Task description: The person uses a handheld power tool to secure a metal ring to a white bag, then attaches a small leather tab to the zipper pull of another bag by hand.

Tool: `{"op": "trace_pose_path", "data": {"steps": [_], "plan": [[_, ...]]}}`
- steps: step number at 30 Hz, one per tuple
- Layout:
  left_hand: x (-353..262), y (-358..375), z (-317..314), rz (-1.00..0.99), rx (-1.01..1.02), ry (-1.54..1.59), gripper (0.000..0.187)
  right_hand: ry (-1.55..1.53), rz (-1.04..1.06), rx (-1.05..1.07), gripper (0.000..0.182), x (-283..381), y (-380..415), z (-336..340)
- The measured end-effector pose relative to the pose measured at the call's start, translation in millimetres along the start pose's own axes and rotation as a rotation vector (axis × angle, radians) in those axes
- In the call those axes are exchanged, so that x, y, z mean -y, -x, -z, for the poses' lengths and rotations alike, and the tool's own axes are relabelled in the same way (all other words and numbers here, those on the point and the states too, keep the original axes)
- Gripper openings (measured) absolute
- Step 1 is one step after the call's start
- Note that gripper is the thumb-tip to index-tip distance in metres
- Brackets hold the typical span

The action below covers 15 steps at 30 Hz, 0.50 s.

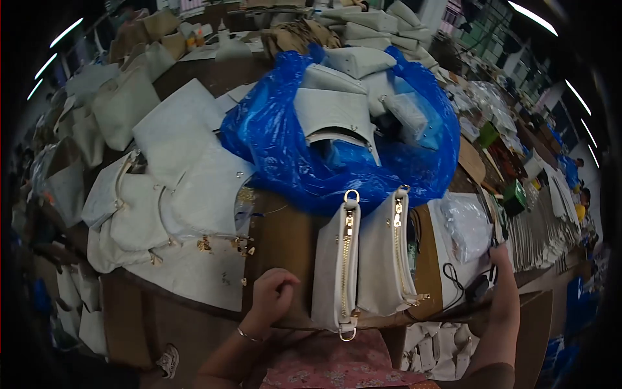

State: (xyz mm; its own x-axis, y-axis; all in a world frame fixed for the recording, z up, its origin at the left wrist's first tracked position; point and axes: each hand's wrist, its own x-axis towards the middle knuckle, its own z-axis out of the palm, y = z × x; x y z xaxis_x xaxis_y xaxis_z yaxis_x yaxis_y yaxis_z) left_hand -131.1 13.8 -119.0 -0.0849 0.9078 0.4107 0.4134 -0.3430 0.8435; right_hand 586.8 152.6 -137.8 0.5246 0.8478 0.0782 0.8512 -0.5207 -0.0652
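Observation:
Two white zippered bags with gold rings, a left one (334,272) and a right one (379,266), stand side by side at the table's front edge. My left hand (275,295) is curled closed just left of them, above the brown surface; nothing can be made out in it. On the far right, my right hand (500,256) is closed on a dark, thin item beside a black object (478,286) with a cord. What that item is, I cannot make out. Behind the bags lies a blue plastic bag (272,142) holding white bags.
White bag pieces (201,194) and small gold hardware (243,246) lie at the left. A clear plastic packet (466,227) rests near my right hand, with stacked pale sheets (544,227) beyond. More bags (120,113) fill the back left. A green box (514,198) is at the right.

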Motion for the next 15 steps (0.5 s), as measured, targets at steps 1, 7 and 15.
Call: {"op": "trace_pose_path", "data": {"steps": [1,7,15], "plan": [[0.2,1.4,-0.1,0.009,0.025,0.036,0.014,-0.306,-0.127,0.12,0.036,-9.6,-6.0,12.2],[-2.0,4.9,-0.6,0.114,0.047,0.12,0.012,-1.665,-0.298,0.182,0.024,-50.5,-39.2,105.0],[-5.7,6.1,-5.6,0.066,0.011,0.026,0.009,-1.966,0.481,0.583,0.022,180.7,42.9,223.4]]}}
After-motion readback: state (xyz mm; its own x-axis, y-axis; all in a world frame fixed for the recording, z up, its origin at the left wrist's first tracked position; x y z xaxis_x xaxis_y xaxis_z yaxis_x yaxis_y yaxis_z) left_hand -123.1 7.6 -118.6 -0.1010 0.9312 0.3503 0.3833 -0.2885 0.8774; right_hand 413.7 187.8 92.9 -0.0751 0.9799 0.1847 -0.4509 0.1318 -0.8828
